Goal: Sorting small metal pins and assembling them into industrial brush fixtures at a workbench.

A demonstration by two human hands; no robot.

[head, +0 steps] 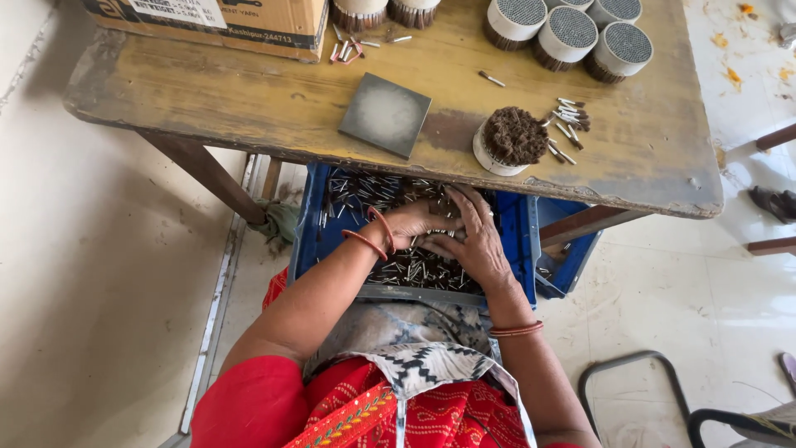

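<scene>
A blue plastic crate (521,236) sits under the wooden table's front edge, full of several small thin sticks with pale bodies and dark tips (365,195). Both hands are down in it. My left hand (414,222) is curled around a bunch of the sticks. My right hand (474,236) lies over the left hand and the sticks, fingers spread and pressed on the bunch. On the table above stands a white round holder (507,141) packed with brown-tipped sticks, with loose sticks (567,124) beside it.
A worn wooden table (249,99) carries a grey square tile (385,114), a cardboard box (249,21) and several round white bundles (572,33). A black metal chair frame (638,390) stands at lower right. Sandals (771,203) lie on the tiled floor.
</scene>
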